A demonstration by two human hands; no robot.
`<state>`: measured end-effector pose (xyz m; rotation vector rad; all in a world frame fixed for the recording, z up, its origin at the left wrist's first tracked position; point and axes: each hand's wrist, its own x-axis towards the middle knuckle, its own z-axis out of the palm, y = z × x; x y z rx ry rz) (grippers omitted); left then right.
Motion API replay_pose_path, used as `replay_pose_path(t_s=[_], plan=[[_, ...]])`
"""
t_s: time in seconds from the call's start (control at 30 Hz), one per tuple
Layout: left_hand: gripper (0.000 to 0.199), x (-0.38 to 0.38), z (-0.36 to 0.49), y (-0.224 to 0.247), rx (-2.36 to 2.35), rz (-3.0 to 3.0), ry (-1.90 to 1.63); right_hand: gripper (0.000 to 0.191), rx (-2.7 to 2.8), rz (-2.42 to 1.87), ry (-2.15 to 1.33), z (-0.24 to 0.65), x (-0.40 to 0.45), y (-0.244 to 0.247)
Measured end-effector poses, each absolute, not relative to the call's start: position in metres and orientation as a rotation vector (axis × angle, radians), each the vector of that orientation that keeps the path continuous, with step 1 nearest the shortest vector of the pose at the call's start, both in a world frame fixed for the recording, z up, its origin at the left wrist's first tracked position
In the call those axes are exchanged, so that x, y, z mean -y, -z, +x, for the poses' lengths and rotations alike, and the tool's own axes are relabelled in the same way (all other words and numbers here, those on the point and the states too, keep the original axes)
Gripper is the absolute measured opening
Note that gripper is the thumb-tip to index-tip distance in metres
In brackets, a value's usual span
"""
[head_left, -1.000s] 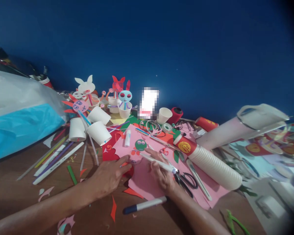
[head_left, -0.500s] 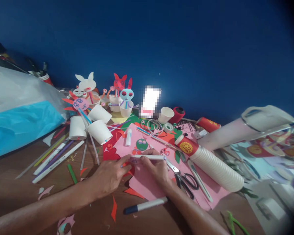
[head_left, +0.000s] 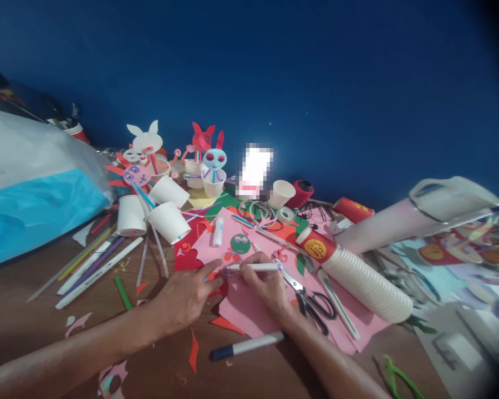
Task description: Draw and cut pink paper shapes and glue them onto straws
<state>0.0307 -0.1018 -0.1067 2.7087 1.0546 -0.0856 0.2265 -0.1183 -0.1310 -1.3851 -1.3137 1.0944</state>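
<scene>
My right hand (head_left: 268, 280) grips a white marker (head_left: 260, 267) with a purple end, held nearly level over the pink paper sheets (head_left: 249, 313). Close by at the marker's left end, my left hand (head_left: 187, 293) has bent fingers, the index reaching towards the tip. A bit of blue shows between those fingers, too small to name. Just above both hands lies a green round paper face (head_left: 240, 243). A white glue stick (head_left: 218, 231) rests beyond it on the paper. Black-handled scissors (head_left: 310, 305) lie right of my right hand.
Paper cups (head_left: 168, 221) and cup figures with paper animal heads (head_left: 214, 160) stand at the back left. A stack of cups (head_left: 366, 285) lies at right, before a white pitcher (head_left: 382, 221). Another marker (head_left: 247, 346) is in front. A bright blurred-out screen (head_left: 255, 169) stands behind.
The right hand's fingers have shifted very slightly on the marker. Otherwise both hands keep their places, and the view has tilted by a hair.
</scene>
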Motion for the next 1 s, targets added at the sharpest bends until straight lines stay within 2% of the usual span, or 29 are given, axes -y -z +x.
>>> replay_pose_path(t_s=[0.23, 0.37, 0.53, 0.77, 1.0], plan=[[0.04, 0.1, 0.03, 0.106, -1.042, 2.695, 0.093, 0.013, 1.5, -1.359, -0.821, 0.241, 0.113, 0.123], [0.045, 0.099, 0.025, 0.109, -1.036, 2.544, -0.177, 0.015, 1.658, -1.216, -0.805, 0.246, 0.116, 0.115], [0.026, 0.097, 0.026, 0.094, -1.088, 1.938, -0.605, 0.026, 1.583, -1.122, -0.968, 0.247, 0.123, 0.111], [0.023, 0.092, 0.031, 0.092, -0.98, 0.783, -0.657, 0.027, 1.458, -1.119, -1.006, 0.244, 0.129, 0.106], [0.02, 0.09, 0.031, 0.091, -0.887, 0.513, -0.592, 0.012, 1.509, -1.16, -0.978, 0.236, 0.135, 0.095]])
